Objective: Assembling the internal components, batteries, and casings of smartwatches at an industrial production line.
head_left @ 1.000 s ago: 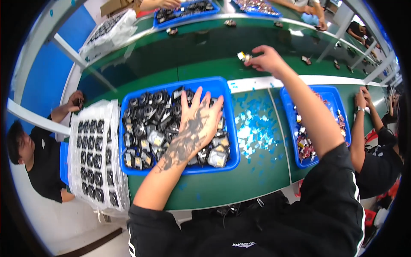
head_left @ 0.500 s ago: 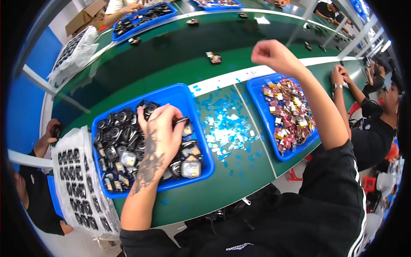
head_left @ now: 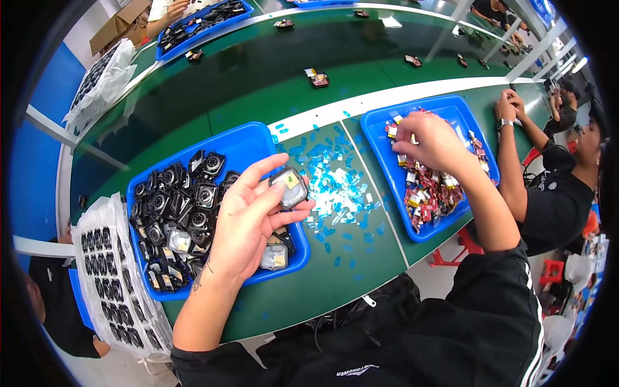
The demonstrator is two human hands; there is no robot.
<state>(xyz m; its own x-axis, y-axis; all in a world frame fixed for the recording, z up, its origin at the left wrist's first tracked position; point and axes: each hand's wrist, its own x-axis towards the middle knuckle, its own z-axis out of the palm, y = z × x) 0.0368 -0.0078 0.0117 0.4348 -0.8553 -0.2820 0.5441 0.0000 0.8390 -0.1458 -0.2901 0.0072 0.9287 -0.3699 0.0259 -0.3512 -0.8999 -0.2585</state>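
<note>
In front of me, my left hand [head_left: 248,213] holds a smartwatch case [head_left: 290,187] between thumb and fingers. Its pale inside, with a yellowish sticker, faces up. Below and left of that hand is a blue tray [head_left: 261,137] heaped with black watch cases [head_left: 171,203], some showing round sensor backs. My right hand [head_left: 431,143] hovers over a second blue tray [head_left: 425,233] at the right. Its fingers are bent but apart, and nothing shows in them. Small red circuit pieces with white and yellow parts [head_left: 445,190] fill this tray.
Blue film tabs [head_left: 338,193] lie scattered between the trays. Beyond a white strip [head_left: 361,100], a dark green belt [head_left: 258,90] carries several small assemblies [head_left: 317,78]. Bagged trays of watch parts [head_left: 109,277] stand at left. A co-worker [head_left: 548,161] sits close at right.
My left hand has lifted the watch case from the left tray and turned its inside up. The right hand has come down from over the belt to the right tray.
</note>
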